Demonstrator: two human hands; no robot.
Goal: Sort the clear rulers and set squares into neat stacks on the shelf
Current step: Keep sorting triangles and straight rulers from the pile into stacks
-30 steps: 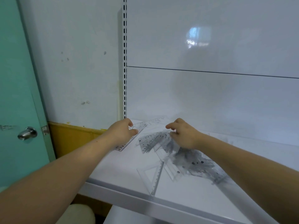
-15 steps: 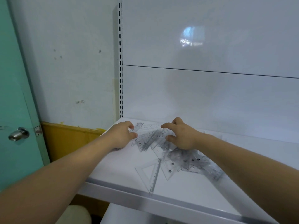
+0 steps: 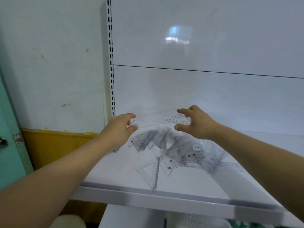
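Door handle: cut off by the left frame edge. Left hand: thumb and forefinger curled, pinching the left end of a clear ruler near the back of the shelf. The ruler is faint; whether it is lifted or resting cannot be determined. Right hand: fingers curled, gripping the ruler's right end together with a numbered clear piece of unclear outline. Below both hands, the pile of rulers and set squares lies overlapped on the shelf, individual pieces blurring together.
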